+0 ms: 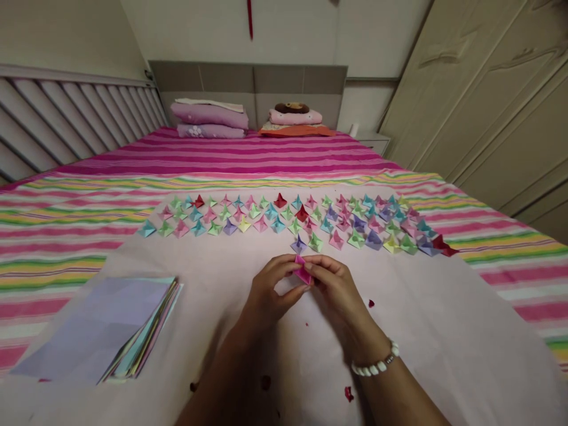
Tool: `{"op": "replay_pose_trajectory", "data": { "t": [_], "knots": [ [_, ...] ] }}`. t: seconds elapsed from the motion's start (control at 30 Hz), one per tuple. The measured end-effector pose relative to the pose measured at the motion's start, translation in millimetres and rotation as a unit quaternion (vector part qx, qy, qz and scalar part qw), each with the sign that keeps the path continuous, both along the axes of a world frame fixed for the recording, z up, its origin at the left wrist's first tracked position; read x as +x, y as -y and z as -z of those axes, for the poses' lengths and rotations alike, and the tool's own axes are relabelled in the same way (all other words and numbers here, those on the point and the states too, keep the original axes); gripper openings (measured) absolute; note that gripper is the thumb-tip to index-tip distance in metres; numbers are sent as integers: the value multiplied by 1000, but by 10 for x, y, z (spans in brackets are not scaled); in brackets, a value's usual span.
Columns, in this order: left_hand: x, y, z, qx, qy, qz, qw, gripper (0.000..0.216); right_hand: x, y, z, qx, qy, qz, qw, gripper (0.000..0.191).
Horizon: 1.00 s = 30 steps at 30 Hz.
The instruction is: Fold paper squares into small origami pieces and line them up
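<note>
Between my two hands is a small folded piece of bright pink paper [303, 271]. My left hand [274, 287] pinches it from the left, with the thumb below and the fingertips at its upper edge. My right hand [333, 283], with a white beaded bracelet [376, 368] on the wrist, grips its right side with thumb and fingers. Just beyond my fingertips stands a purple folded paper boat [299, 244]. Rows of folded paper boats in green, pink, blue, yellow and red spread behind it, among them a green boat [315, 242].
A fanned stack of coloured paper sheets [102, 319] lies at the left on the pale round cover [426, 307]. Small red scraps [349, 393] are scattered near my arms. Striped bedding [501, 272] surrounds the cover; folded purple bedding [210, 115] sits by the headboard [226, 80].
</note>
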State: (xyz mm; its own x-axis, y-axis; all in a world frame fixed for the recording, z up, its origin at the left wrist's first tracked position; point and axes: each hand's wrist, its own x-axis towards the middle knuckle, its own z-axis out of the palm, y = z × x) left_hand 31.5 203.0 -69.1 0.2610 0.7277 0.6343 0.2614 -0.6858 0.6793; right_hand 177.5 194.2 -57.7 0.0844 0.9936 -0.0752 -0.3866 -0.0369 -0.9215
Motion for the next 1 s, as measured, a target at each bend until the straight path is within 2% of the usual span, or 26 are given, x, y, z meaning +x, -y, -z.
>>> {"op": "replay_pose_trajectory", "data": {
  "t": [0.23, 0.5, 0.63, 0.8, 1.0],
  "knots": [
    [19, 14, 13, -26, 53, -16, 998, 18, -1, 12, 9, 36, 18, -53, 998, 20],
    [13, 24, 13, -107, 143, -18, 984, 7, -30, 29, -13, 56, 41, -60, 996, 24],
    [28, 27, 44, -175, 192, -15, 966, 12, -52, 22, -3, 49, 49, -48, 996, 21],
    [38, 14, 25, -245, 281, -3, 928, 38, -62, 29, -13, 41, 65, -45, 996, 24],
    [18, -5, -44, -291, 319, 15, 902, 36, -82, 42, -8, 43, 76, -48, 995, 25]
  ]
}}
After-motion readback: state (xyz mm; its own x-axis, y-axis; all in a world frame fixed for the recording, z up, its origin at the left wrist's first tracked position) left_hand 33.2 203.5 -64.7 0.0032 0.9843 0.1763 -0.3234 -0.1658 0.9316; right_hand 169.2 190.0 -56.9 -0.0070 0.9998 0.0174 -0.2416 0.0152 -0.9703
